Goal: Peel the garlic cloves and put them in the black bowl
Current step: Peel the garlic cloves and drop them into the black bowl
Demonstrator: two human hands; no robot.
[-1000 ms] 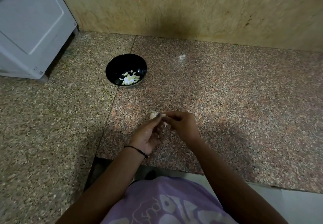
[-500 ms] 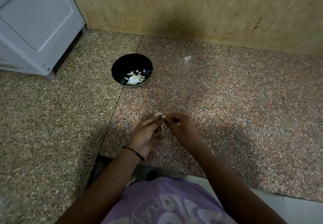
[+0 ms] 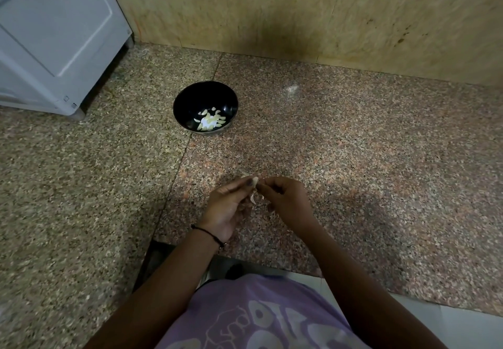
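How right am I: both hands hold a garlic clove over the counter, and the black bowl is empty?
Not empty: the head view shows peeled cloves in the black bowl. The left hand and right hand do hold a garlic clove.

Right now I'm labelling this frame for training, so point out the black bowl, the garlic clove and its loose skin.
black bowl (image 3: pixel 197 98), head view, bare inner wall.
garlic clove (image 3: pixel 254 180), head view, pale body between the fingertips.
loose skin (image 3: pixel 253 198), head view, curl hanging below the clove.
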